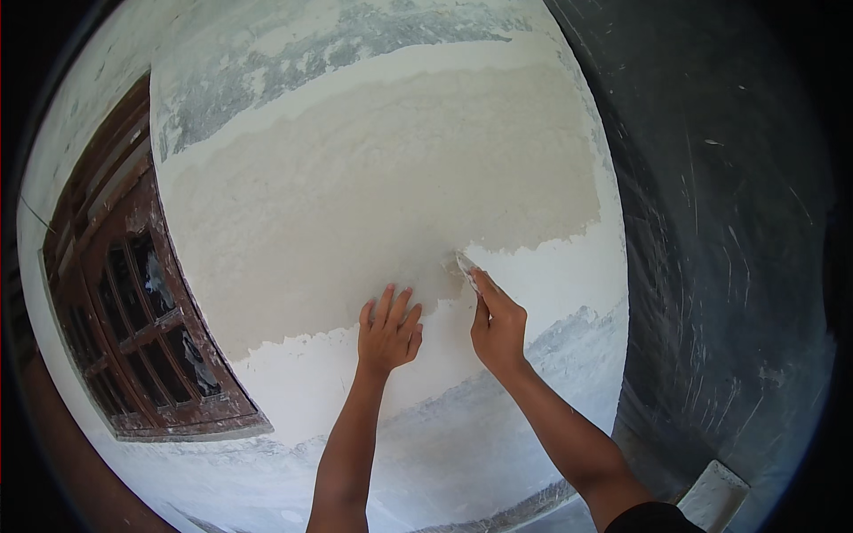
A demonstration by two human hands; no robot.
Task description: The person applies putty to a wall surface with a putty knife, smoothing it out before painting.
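My left hand point(388, 330) lies flat against the wall, fingers spread, on the lower edge of a wide patch of fresh beige putty point(382, 186). It holds nothing. To its right, my right hand point(498, 324) grips a small putty knife point(465, 264), index finger stretched along it. The blade presses on the wall where the beige patch meets the dry white coat point(551, 275). The knife's handle is hidden inside my fist.
A brown wooden window frame point(133, 293) with dark panes stands at the left of the wall. A dark grey side wall point(729, 231) meets the plastered wall at the right. A pale block point(715, 493) sits at the lower right.
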